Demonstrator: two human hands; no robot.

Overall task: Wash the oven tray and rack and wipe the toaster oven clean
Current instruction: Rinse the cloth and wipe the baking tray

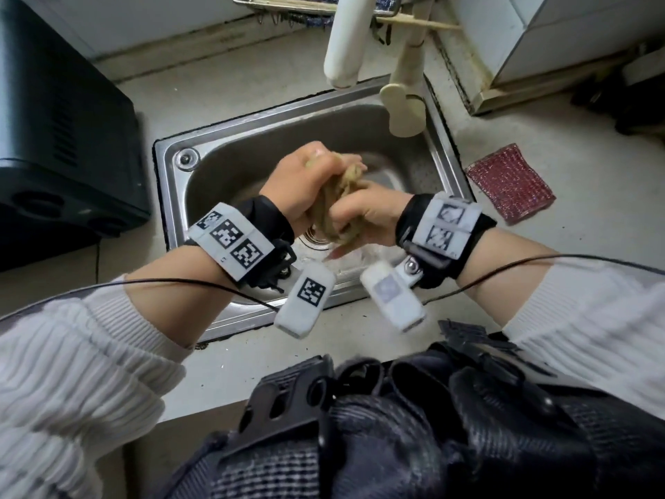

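A twisted tan cloth [336, 199] is being gripped over the sink [216, 145] by the left hand [302, 181] and right hand [367, 214], fingers curled tightly round it. The toaster oven [61, 138] is being left on the bench [539, 246].

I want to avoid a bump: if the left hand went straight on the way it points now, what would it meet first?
Probably the faucet: the left hand, gripping the cloth, points up and away over the sink. Depth is unclear, so it might pass beneath.
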